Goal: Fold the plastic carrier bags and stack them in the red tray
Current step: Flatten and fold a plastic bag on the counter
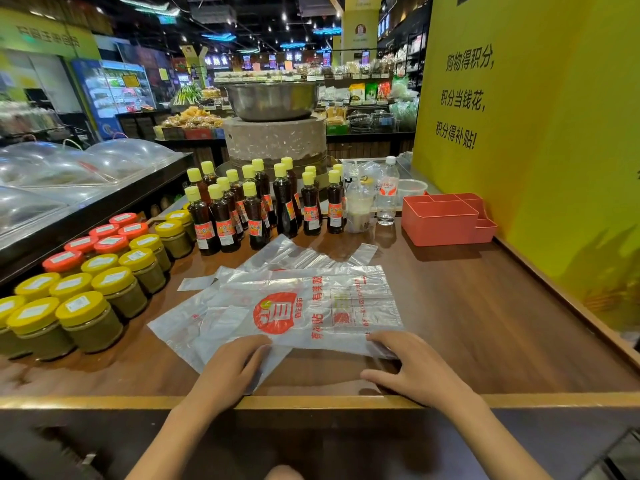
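Note:
Several clear plastic carrier bags lie overlapped on the wooden counter. The top bag [311,310] carries a round red logo and red print and lies flat. My left hand [230,365] rests on that bag's near left edge with its fingers laid over the plastic. My right hand [412,363] presses the near right corner with spread fingers, thumb on the counter. Other bags [294,254] lie beneath and behind it. The red tray [445,218], with several compartments, stands at the far right by the yellow wall, and I see nothing in it.
Yellow- and red-lidded jars [90,282] crowd the counter's left side. Dark sauce bottles [256,206] with yellow caps stand in rows behind the bags. A water bottle [387,192] and a bagged drink cup [360,202] stand left of the tray. A yellow wall [536,150] borders the right.

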Demonstrator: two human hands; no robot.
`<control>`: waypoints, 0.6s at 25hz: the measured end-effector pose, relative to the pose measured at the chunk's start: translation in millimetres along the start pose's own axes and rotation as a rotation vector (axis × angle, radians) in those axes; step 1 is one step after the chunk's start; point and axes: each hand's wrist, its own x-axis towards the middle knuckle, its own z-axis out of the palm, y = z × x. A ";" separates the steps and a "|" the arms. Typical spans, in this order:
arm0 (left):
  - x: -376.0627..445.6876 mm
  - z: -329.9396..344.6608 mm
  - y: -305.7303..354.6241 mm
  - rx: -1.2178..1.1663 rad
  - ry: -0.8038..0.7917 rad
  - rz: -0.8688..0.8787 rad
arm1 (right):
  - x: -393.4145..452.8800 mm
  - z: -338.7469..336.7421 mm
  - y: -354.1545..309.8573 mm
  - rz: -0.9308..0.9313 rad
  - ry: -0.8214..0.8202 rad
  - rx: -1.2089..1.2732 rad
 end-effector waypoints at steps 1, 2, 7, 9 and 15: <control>0.7 -0.7 -1.1 -0.010 -0.013 -0.006 | -0.1 1.3 1.4 -0.002 0.000 -0.005; 1.6 -1.8 -3.5 -0.016 -0.027 -0.013 | 0.7 3.3 3.7 -0.005 0.019 0.002; 4.3 -22.9 -19.5 0.061 -0.168 -0.020 | 2.2 0.9 6.9 0.062 0.139 0.199; 0.0 -35.5 -26.5 0.067 -0.203 -0.016 | 0.1 -4.0 4.1 0.114 0.196 0.326; -8.7 -69.3 -32.9 0.030 -0.149 -0.029 | -4.3 -17.4 1.1 0.204 0.432 0.799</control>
